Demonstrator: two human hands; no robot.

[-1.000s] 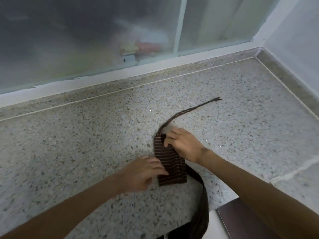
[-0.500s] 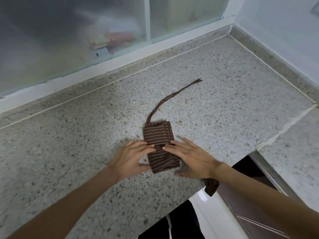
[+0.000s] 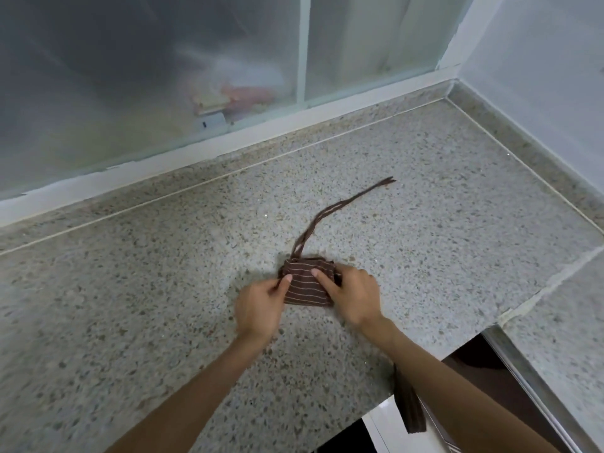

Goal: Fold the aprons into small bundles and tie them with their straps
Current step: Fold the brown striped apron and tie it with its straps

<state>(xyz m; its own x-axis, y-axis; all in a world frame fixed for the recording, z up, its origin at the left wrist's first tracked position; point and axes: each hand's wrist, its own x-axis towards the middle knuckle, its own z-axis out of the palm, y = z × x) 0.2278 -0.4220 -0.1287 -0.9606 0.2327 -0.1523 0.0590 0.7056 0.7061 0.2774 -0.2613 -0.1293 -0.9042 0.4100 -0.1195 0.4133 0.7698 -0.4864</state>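
A brown apron with thin pale stripes (image 3: 305,286) lies folded into a small bundle on the speckled stone counter (image 3: 163,289). My left hand (image 3: 260,305) pinches its left edge between thumb and fingers. My right hand (image 3: 351,294) grips the right side, thumb on top and fingers curled over the far edge. One thin strap (image 3: 340,209) trails away across the counter toward the back right. Another strap end (image 3: 410,407) hangs over the counter's front edge beneath my right forearm.
A frosted window (image 3: 196,60) with a white frame runs along the back. A pale wall (image 3: 539,76) closes the right side. At the lower right the counter ends at a metal-edged opening (image 3: 510,364) with a dark gap and white cabinet below.
The long folded strip has been folded over into a shorter, squarer bundle. Both hands moved from lying flat on it to gripping its two sides. The camera view shifted.
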